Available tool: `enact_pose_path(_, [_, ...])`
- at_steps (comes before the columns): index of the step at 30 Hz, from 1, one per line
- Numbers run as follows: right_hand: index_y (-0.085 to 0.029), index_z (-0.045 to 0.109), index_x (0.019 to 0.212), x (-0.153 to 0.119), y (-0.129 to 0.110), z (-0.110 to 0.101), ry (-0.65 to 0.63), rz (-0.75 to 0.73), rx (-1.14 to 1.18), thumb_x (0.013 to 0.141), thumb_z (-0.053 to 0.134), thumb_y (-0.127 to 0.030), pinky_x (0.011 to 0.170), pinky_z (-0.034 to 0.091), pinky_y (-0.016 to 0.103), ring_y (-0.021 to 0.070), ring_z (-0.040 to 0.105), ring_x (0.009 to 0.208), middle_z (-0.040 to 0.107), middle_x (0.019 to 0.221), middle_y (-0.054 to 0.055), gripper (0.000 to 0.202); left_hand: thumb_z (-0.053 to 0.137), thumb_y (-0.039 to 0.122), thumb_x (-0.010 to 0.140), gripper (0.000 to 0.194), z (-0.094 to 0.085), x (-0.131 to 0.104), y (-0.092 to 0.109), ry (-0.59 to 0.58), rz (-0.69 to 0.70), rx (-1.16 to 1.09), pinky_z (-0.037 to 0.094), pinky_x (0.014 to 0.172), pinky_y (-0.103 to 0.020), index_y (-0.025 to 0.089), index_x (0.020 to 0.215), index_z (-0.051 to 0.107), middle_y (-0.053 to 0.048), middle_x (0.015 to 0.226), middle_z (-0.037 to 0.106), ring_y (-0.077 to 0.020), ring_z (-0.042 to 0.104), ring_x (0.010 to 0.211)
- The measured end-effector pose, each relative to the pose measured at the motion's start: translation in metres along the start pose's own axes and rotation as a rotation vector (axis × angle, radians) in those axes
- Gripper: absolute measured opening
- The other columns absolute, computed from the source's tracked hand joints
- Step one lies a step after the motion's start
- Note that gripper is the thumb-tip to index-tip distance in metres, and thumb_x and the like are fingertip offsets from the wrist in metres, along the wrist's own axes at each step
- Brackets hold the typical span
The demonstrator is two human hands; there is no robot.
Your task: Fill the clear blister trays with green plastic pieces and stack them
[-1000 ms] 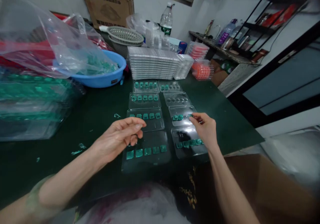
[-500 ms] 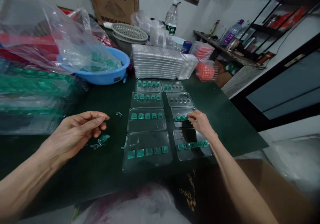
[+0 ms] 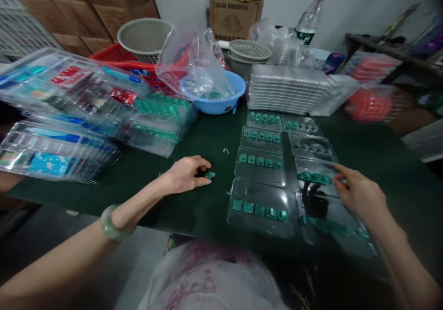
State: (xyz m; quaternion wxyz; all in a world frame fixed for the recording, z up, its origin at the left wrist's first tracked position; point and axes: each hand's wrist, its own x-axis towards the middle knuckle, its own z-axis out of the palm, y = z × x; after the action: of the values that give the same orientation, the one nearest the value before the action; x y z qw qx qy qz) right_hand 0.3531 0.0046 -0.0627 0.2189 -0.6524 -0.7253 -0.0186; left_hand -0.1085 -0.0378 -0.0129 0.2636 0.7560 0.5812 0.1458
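Green felt covers the table point(image 3: 173, 130), where eight clear blister trays lie in two columns. The left column point(image 3: 261, 162) has every row of green pieces filled; in the right column the second tray from the far end point(image 3: 311, 146) looks unfilled. The right hand point(image 3: 360, 192) pinches at the third tray's row point(image 3: 316, 177). The left hand point(image 3: 185, 175) closes its fingertips on a loose green piece point(image 3: 209, 175) lying on the felt beside the trays.
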Motion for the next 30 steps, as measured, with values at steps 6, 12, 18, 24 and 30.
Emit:
enact_pose_path(6, [-0.021,0.057,0.106,-0.019,-0.109,-0.02,-0.085,-0.071,0.322,0.076,0.051,-0.031,0.056,0.046,0.029,0.0157,0.058,0.063,0.063,0.084,0.005,0.032,0.056,0.026,0.07,0.013,0.013,0.005,0.006,0.048,-0.024,-0.068,0.036,0.052,-0.022,0.017,0.079,0.055,0.0,0.07,0.053,-0.0097,0.047,0.056])
enact_pose_path(12, [-0.018,0.057,0.1,-0.034,-0.225,-0.001,-0.4,0.074,1.052,0.079,0.049,-0.033,0.047,0.045,0.022,0.0091,0.055,0.051,0.062,0.077,0.003,0.027,0.058,0.028,0.071,0.017,0.009,0.0,0.049,0.059,-0.083,-0.583,0.035,0.045,-0.019,0.015,0.081,0.055,0.001,0.062,0.05,-0.0091,0.047,0.052])
enact_pose_path(18, [-0.015,0.059,0.079,-0.028,-0.265,0.011,-0.584,0.209,1.364,0.075,0.053,-0.038,0.035,0.036,0.017,0.0057,0.046,0.04,0.057,0.061,0.0,0.024,0.06,0.021,0.071,0.008,0.009,-0.01,0.07,0.144,0.12,-0.395,0.034,0.051,-0.02,0.014,0.073,0.062,0.0,0.068,0.054,-0.0083,0.045,0.058])
enact_pose_path(24, [-0.016,0.056,0.065,-0.029,-0.262,0.018,-0.575,0.231,1.394,0.073,0.055,-0.038,0.038,0.033,0.017,0.005,0.041,0.039,0.048,0.047,-0.005,0.024,0.064,0.024,0.068,0.015,0.009,-0.013,0.067,0.11,0.041,-0.519,0.034,0.049,-0.019,0.013,0.078,0.06,0.002,0.065,0.051,-0.0068,0.044,0.056])
enact_pose_path(30, [-0.016,0.057,0.071,-0.024,-0.261,0.022,-0.514,0.221,1.394,0.074,0.053,-0.03,0.038,0.03,0.017,0.0044,0.038,0.04,0.05,0.052,-0.004,0.015,0.057,0.028,0.075,0.017,0.005,-0.013,0.057,-0.043,-0.107,-0.924,0.04,0.045,-0.02,0.011,0.08,0.06,-0.005,0.074,0.06,-0.0084,0.051,0.053])
